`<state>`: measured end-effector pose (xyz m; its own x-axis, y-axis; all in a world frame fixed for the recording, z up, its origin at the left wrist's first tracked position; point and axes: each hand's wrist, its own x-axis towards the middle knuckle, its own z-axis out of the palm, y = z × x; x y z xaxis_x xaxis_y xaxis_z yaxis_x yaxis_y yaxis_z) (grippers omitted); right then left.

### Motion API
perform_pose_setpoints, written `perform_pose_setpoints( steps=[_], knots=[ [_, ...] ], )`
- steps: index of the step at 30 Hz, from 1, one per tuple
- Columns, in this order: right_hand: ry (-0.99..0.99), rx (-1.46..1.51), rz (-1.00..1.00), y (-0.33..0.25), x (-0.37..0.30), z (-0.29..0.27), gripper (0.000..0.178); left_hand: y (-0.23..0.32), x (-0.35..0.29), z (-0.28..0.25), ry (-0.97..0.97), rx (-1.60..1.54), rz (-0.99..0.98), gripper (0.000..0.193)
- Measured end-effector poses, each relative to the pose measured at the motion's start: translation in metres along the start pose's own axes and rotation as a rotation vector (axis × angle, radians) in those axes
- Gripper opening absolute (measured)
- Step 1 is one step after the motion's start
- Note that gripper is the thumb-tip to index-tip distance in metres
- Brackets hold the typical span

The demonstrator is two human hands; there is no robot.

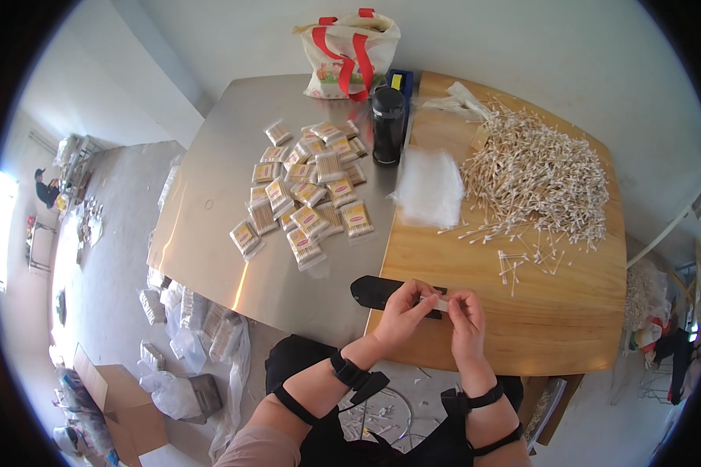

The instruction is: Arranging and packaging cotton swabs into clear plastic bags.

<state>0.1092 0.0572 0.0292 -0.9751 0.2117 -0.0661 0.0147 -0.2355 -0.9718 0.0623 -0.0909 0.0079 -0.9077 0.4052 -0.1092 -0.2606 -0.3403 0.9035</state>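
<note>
My left hand [403,313] and my right hand [466,314] meet over the near edge of the wooden table. Their fingers are closed on a small whitish piece [435,302] between them, too small to make out whether it is swabs or a bag. Under and beside my left hand lies a flat black object with a rounded end [374,292]. Ahead on the wood is a big heap of loose cotton swabs [537,175], with a few strays at its near side. A stack of clear plastic bags [429,187] lies left of the heap.
Filled swab packets [308,194] are spread on the metal table [202,233]. A black thermos [388,124] and a tote bag with red handles [349,58] stand at the back. An open cardboard box [125,405] and bagged goods sit on the floor left; a person [47,188] is far off.
</note>
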Motion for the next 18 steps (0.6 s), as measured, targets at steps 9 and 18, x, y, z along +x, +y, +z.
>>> perform_pose_setpoints(
  steps=[9, 18],
  knots=[
    [-0.056, -0.24, -0.139, -0.008, 0.004, -0.012, 0.007, 0.029, -0.003, 0.003, -0.127, 0.553, 0.218, 0.02],
    [-0.14, -0.474, -0.248, -0.024, 0.006, -0.01, 0.009, 0.039, 0.0, 0.0, -0.088, 0.544, 0.21, 0.012]
  ],
)
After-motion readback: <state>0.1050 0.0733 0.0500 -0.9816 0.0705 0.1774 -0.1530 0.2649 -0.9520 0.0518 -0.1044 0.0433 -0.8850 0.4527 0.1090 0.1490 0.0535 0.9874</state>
